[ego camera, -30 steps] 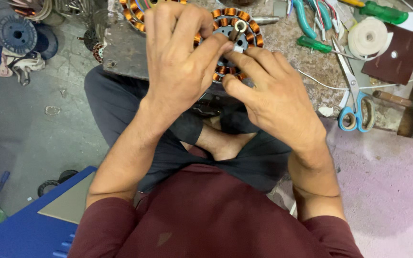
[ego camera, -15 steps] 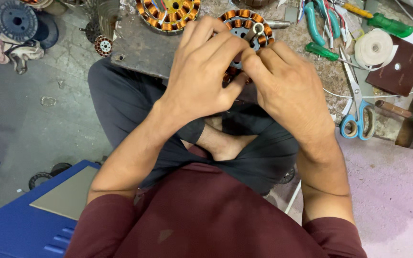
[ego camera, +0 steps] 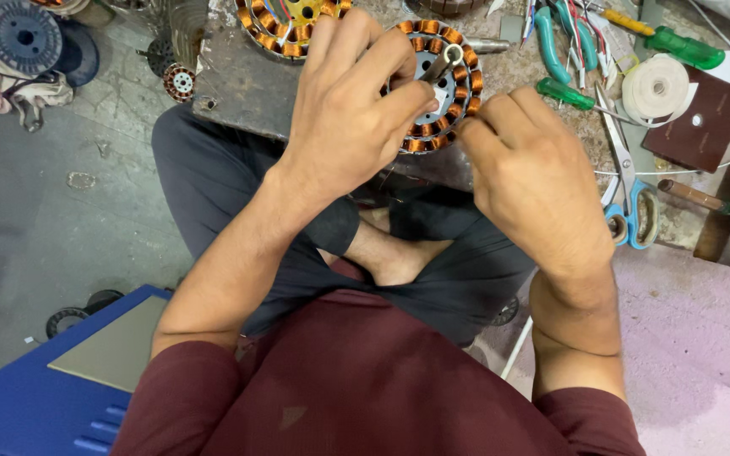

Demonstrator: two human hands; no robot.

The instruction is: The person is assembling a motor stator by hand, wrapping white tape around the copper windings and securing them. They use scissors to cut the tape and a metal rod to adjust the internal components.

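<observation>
My crossed legs sit just under the edge of the low workbench (ego camera: 238, 93), and both my hands are up on the wound stator (ego camera: 454, 89) that lies flat at its near edge. My left hand (ego camera: 344, 118) drapes over the left half of the ring, fingers curled down onto the copper coils and clamping it in place. My right hand (ego camera: 534, 181) is closed into a loose fist at the ring's right rim, fingertips tucked under and pinching something there; I cannot tell what, probably a fine wire end.

The stator sits close to the bench edge, so I judge that a hard tug from my right hand could drag it off toward my lap, or snap or scrape the thin winding wire. The steel shaft (ego camera: 443, 63) poking up by my left fingers could catch them.

Farther off lie a second stator (ego camera: 276, 24), blue-handled scissors (ego camera: 631, 198), green pliers (ego camera: 563, 38) and a tape roll (ego camera: 656, 86).
</observation>
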